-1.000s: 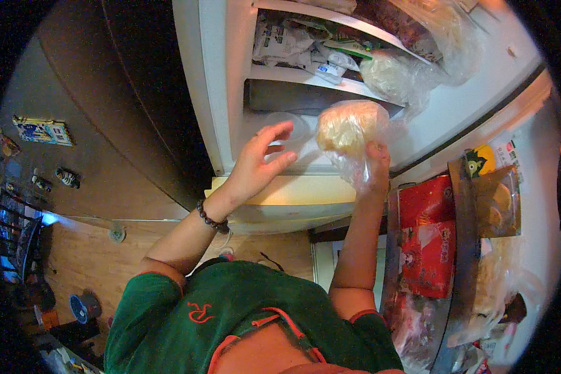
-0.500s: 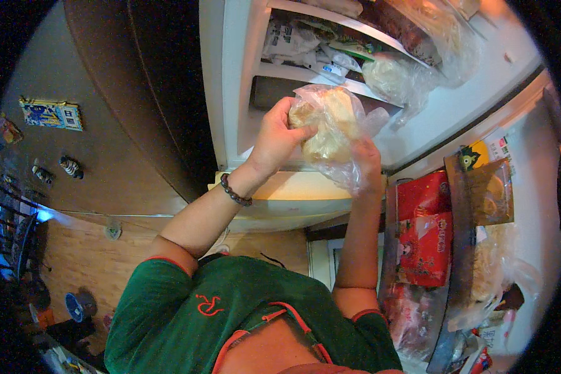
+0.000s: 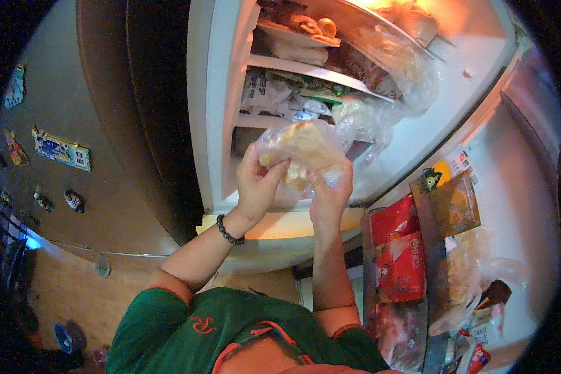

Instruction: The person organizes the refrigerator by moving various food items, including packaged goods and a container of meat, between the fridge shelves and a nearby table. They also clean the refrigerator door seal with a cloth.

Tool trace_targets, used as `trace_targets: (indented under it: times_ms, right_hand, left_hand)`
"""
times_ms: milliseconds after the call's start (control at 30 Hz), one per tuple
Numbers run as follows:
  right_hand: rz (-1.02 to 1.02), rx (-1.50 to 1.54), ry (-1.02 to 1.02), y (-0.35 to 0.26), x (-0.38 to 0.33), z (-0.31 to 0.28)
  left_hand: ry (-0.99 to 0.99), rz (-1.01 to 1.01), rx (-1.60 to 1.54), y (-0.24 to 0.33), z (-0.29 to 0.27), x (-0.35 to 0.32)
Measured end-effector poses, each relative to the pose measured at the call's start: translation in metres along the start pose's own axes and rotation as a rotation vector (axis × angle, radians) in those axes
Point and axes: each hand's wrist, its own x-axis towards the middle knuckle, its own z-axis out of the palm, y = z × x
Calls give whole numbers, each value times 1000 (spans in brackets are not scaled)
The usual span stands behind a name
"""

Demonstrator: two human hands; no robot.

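Observation:
Between my hands is a clear plastic bag (image 3: 305,146) with pale, cream-coloured food in it, bread-like pieces whose exact kind I cannot make out. My left hand (image 3: 258,184) grips its left side, thumb laid across the front. On the other side my right hand (image 3: 330,190) pinches the bag, with the thumb pointing up over the plastic. Both hands are in front of an open fridge compartment (image 3: 218,124), above its lower front edge. Behind the bag, a shelf holds white and clear plastic packages (image 3: 265,93).
At right the open door carries racks with red packages (image 3: 399,258), a brown packet (image 3: 458,202) and clear bags (image 3: 470,274). A higher shelf (image 3: 293,34) bears round orange-brown food. The brown door (image 3: 112,156) at left has several magnets, and a blue container (image 3: 62,338) stands on the floor.
The bag has been turned and spread flatter between my hands. My right hand's thumb now shows in front of it. The view has shifted, showing more of the upper shelf.

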Motion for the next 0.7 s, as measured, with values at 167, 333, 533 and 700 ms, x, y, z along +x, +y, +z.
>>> trace_targets:
  times_ms: [167,333,533,700]
  right_hand:
    - [-197,269,-9,-42,21,-7]
    - [-645,-273,336,-111,70,-3]
    - [-863,-93,151,-166,179,29]
    - [-1111,-682,58,-185,260,66]
  left_hand:
    - [-209,116,145,9,-9,9]
    - [-236,133,143,26,-19,-4]
    - [-513,359,742,6,-49,-25]
    - [-668,462,925,-23,-75,-46]
